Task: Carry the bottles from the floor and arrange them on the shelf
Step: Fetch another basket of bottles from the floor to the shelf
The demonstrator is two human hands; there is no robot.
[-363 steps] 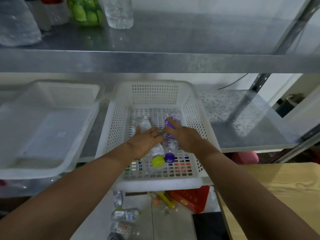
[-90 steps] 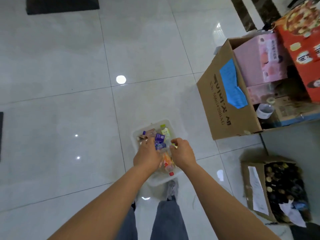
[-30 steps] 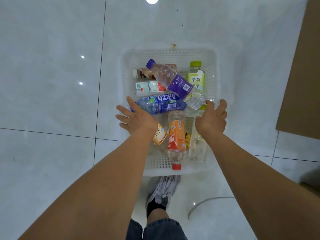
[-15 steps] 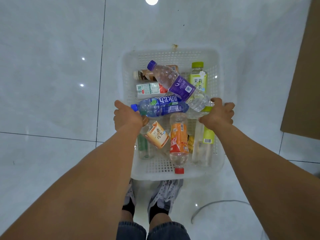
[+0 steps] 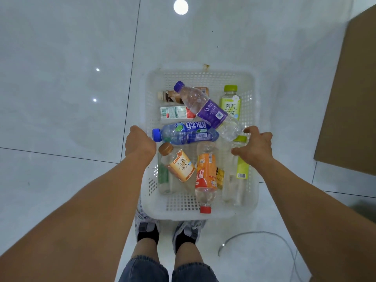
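Down on the pale tiled floor (image 5: 61, 98), right in front of my shoes (image 5: 146, 224), sits the white mesh basket (image 5: 203, 78) with the bottles still heaped in it: a purple-labelled bottle (image 5: 207, 108) lies slantwise across a blue bottle (image 5: 187, 133), an orange bottle (image 5: 206, 176) points its red cap at me, and a green-capped tea bottle (image 5: 231, 100) lies along the far right side. I have one hand on each long side because taking the whole lot in one carry looks quicker than moving single bottles, and opposite holds should keep the load level. My left hand (image 5: 140, 145) is clenched over the left rim. My right hand (image 5: 254, 147) curls over the right rim with the thumb inside, though less tightly, as far as I can judge. The near edge overlaps my toes, so I take it the basket is just off the tiles, but I cannot be sure. A second ago both hands were spread flat above the rims; half a second ago they had closed on them, and since then the bottles have kept their places. The shelf is out of view.
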